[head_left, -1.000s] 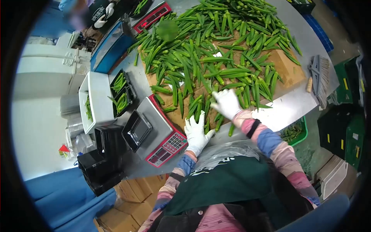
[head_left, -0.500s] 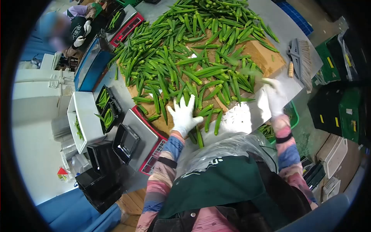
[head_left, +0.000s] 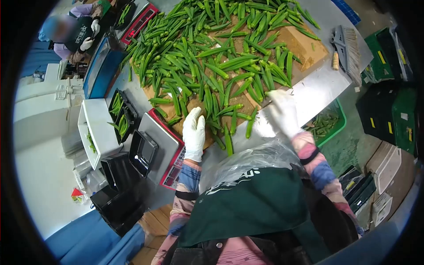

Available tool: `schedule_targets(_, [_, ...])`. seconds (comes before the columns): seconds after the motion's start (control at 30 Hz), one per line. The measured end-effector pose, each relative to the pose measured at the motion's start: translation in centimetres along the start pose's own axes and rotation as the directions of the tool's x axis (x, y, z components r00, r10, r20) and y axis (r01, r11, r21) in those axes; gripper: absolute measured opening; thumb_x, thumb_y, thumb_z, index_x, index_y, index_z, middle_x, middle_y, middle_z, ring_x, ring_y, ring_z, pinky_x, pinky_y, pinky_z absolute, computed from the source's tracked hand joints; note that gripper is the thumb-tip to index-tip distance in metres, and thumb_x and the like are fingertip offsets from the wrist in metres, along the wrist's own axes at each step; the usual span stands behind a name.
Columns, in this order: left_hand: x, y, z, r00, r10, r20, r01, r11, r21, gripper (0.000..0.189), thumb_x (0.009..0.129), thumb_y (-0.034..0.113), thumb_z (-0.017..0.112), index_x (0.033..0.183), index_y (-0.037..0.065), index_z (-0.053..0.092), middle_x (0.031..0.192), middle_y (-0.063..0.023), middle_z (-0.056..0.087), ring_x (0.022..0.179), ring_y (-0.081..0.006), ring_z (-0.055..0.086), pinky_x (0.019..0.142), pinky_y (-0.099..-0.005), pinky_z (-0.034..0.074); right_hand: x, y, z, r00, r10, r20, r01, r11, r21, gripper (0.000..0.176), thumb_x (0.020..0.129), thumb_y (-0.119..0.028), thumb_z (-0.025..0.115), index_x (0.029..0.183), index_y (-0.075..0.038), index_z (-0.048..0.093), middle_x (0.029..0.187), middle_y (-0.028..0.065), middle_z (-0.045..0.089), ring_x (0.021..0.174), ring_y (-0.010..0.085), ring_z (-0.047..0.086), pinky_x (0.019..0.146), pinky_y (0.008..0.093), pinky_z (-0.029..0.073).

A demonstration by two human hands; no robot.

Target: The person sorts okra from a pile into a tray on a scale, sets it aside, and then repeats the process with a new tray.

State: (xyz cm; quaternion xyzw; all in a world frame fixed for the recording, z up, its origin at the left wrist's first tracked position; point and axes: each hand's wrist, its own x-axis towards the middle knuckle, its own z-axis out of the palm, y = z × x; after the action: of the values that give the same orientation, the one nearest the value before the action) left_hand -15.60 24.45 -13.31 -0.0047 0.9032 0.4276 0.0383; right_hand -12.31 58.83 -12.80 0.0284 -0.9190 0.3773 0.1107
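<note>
A big heap of green okra pods (head_left: pixel 221 57) lies on brown cardboard (head_left: pixel 304 44) spread over a metal table (head_left: pixel 318 88). My left hand (head_left: pixel 194 132), in a white glove, lies flat on the cardboard at the near edge of the heap, fingers together and pointing away, with loose pods just to its right. My right hand (head_left: pixel 282 112), also gloved and blurred by motion, hovers over the table's near right edge beside the nearest pods. I cannot tell whether it holds anything.
A scale with a red panel (head_left: pixel 174 165) carries an empty black tray (head_left: pixel 141 152) left of my left hand. Further left are a white tray (head_left: pixel 95 130), okra-filled black trays (head_left: pixel 118 114) and stacked empty ones (head_left: pixel 117 194). A green basket (head_left: pixel 329 126) sits low right. A brush (head_left: pixel 346 51) lies far right. Another person (head_left: pixel 75 35) works top left.
My left hand slid left and closed its spread fingers. My right hand came back from the right table edge toward the pods. The view shifted slightly.
</note>
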Motion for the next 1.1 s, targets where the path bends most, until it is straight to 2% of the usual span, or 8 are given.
schedule_targets(0.1, [-3.4, 1.3, -0.3, 0.985, 0.122, 0.118, -0.156, 0.926, 0.345, 0.061, 0.093, 0.015, 0.065, 0.149, 0.003, 0.045, 0.148, -0.0226, 0.05, 0.139, -0.0382, 0.045, 0.118, -0.0426, 0.034, 0.1, -3.0, 8.1, 0.869, -0.383, 0.313, 0.432, 0.896, -0.103, 0.058, 0.08, -0.022, 0.073, 0.135, -0.008, 0.058, 0.143, 0.0128, 0.054, 0.137, 0.033, 0.045, 0.113, 0.048, 0.036])
schedule_targets(0.27, [-8.6, 1.6, 1.7, 0.919, 0.061, 0.389, -0.23, 0.884, 0.406, 0.092, 0.086, 0.025, 0.072, 0.161, 0.009, 0.021, 0.161, -0.0305, 0.024, 0.144, -0.0538, 0.029, 0.119, -0.0503, 0.031, 0.0, -2.2, 10.1, 0.732, -0.391, 0.558, 0.568, 0.802, -0.183, 0.067, 0.084, -0.032, 0.073, 0.145, -0.014, 0.052, 0.156, 0.0087, 0.043, 0.149, 0.0319, 0.033, 0.123, 0.0508, 0.024])
schedule_targets(0.43, [-8.7, 1.3, 1.2, 0.968, 0.163, 0.193, -0.213, 0.938, 0.273, 0.045, 0.088, 0.019, 0.072, 0.13, 0.007, 0.064, 0.131, -0.0216, 0.063, 0.125, -0.0402, 0.057, 0.107, -0.0457, 0.044, -0.9, 0.8, 5.4, 0.871, -0.211, 0.443, 0.364, 0.883, -0.296, 0.053, 0.09, -0.023, 0.066, 0.14, -0.008, 0.056, 0.15, 0.0114, 0.051, 0.143, 0.0312, 0.04, 0.122, 0.0507, 0.025])
schedule_targets(0.47, [-8.2, 2.3, 1.3, 0.989, 0.148, 0.033, -0.151, 0.967, 0.204, 0.016, 0.088, 0.015, 0.071, 0.1, 0.005, 0.073, 0.101, -0.0129, 0.073, 0.102, -0.0336, 0.066, 0.093, -0.0448, 0.05, -1.2, 1.5, 4.5, 0.887, -0.19, 0.422, 0.336, 0.892, -0.304, 0.052, 0.09, -0.023, 0.066, 0.138, -0.007, 0.057, 0.148, 0.0122, 0.052, 0.143, 0.0313, 0.041, 0.122, 0.0504, 0.025])
schedule_targets(0.63, [-2.7, 5.0, 2.9, 0.995, 0.014, 0.096, -0.064, 0.842, 0.536, 0.023, 0.088, 0.032, 0.071, 0.09, 0.009, 0.073, 0.084, -0.0137, 0.071, 0.085, -0.0355, 0.067, 0.077, -0.0455, 0.051, -2.8, 2.1, 3.1, 0.955, -0.134, 0.266, 0.205, 0.944, -0.26, 0.045, 0.087, -0.019, 0.066, 0.129, -0.004, 0.064, 0.139, 0.0136, 0.059, 0.138, 0.0331, 0.044, 0.119, 0.0498, 0.029])
schedule_targets(0.73, [-0.4, 4.2, 5.5, 0.988, 0.051, 0.144, -0.144, 0.618, 0.773, 0.033, 0.084, 0.042, 0.073, 0.08, 0.01, 0.068, 0.081, -0.0128, 0.071, 0.084, -0.0333, 0.067, 0.072, -0.0468, 0.05, -3.3, 1.2, 2.8, 0.986, -0.115, 0.119, 0.135, 0.976, -0.171, 0.038, 0.084, -0.013, 0.07, 0.121, -0.005, 0.068, 0.135, 0.0124, 0.061, 0.135, 0.0333, 0.047, 0.115, 0.0497, 0.035])
schedule_targets(0.97, [1.0, 2.2, 5.0, 0.989, -0.007, 0.145, -0.117, 0.552, 0.826, 0.029, 0.081, 0.038, 0.075, 0.076, 0.009, 0.068, 0.074, -0.0129, 0.071, 0.072, -0.0342, 0.07, 0.066, -0.0476, 0.05, -4.2, 0.4, 0.1, 0.997, -0.061, -0.054, 0.058, 0.997, -0.059, 0.032, 0.084, -0.004, 0.07, 0.116, -0.006, 0.068, 0.132, 0.0111, 0.062, 0.13, 0.0343, 0.051, 0.11, 0.0448, 0.042])
schedule_targets(1.1, [0.6, 3.2, 4.3, 0.991, 0.005, 0.135, -0.114, 0.573, 0.811, 0.026, 0.08, 0.034, 0.076, 0.08, 0.009, 0.069, 0.08, -0.0125, 0.071, 0.083, -0.0339, 0.068, 0.072, -0.0468, 0.049, -4.2, 1.0, -1.9, 0.987, 0.008, -0.159, -0.023, 0.995, -0.094, 0.032, 0.084, -0.003, 0.07, 0.116, -0.006, 0.068, 0.13, 0.0099, 0.063, 0.129, 0.0332, 0.052, 0.11, 0.0437, 0.042])
